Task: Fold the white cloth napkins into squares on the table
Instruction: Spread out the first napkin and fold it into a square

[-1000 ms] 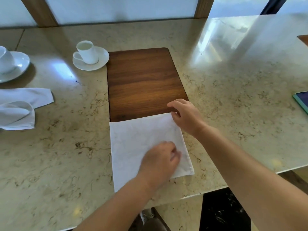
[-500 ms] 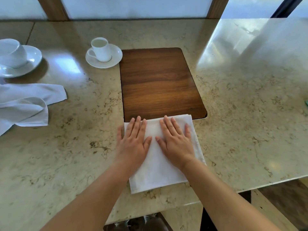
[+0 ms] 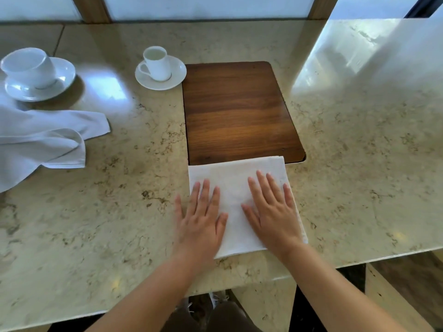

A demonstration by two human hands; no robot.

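A white cloth napkin [image 3: 233,185], folded into a square, lies flat on the marble table [image 3: 359,164] near its front edge, its far edge over the wooden board. My left hand [image 3: 201,219] presses palm-down on its left side, with the outer fingers on bare marble. My right hand [image 3: 273,212] lies flat on its right side, fingers spread. Neither hand grips the cloth. A heap of unfolded white napkins [image 3: 40,142] sits at the far left.
A dark wooden board [image 3: 237,111] is set in the table beyond the napkin. A small white cup on a saucer [image 3: 159,68] stands left of the board, and a larger cup and saucer [image 3: 36,73] at the far left. The table's front edge runs just below my wrists.
A second ago my hands pinched the napkin's corner and edge. They then laid flat on it and have since slid back toward me and apart across the cloth.
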